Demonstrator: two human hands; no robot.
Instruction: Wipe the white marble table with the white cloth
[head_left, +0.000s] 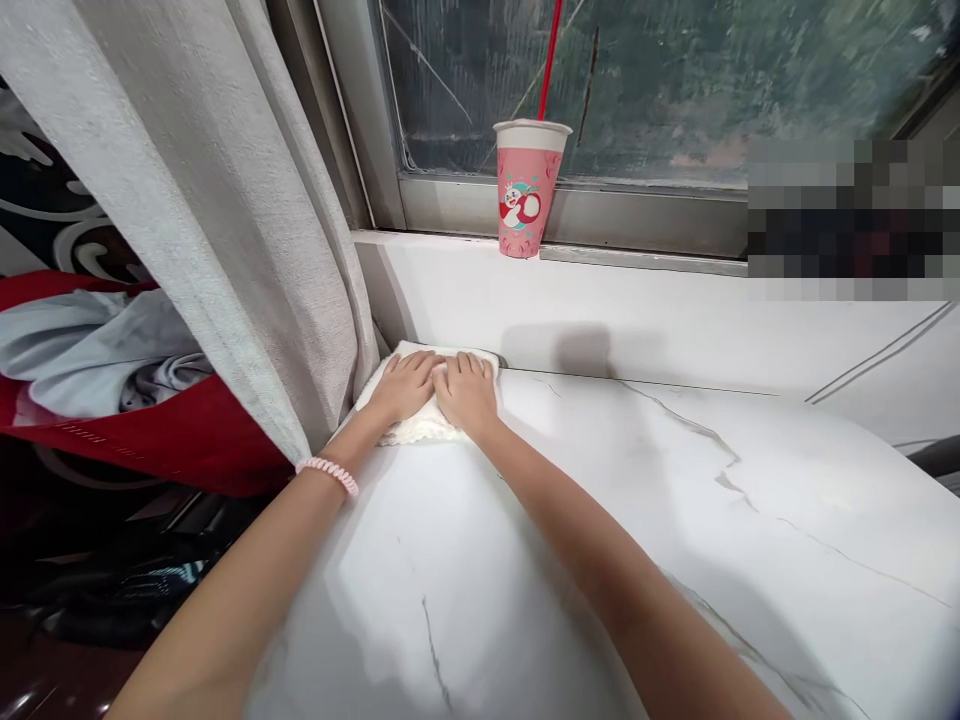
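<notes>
A white cloth (427, 430) lies flattened on the marble-patterned white tabletop (585, 480), at its far left corner against the wall. My left hand (407, 386) rests flat on the cloth, fingers stretched out. Beside it, my right hand (466, 390) presses on the cloth's right part, also with its fingers extended. The thumbs nearly meet in the middle. A pink coiled band (328, 474) circles my left wrist.
A pink paper cup (529, 190) with a red straw stands on the window ledge. At the left, a grey curtain (247, 180) hangs down to the table's edge. Behind it is a red bag (150, 450) with clothes inside. Thin cables (877, 355) run along the wall at right.
</notes>
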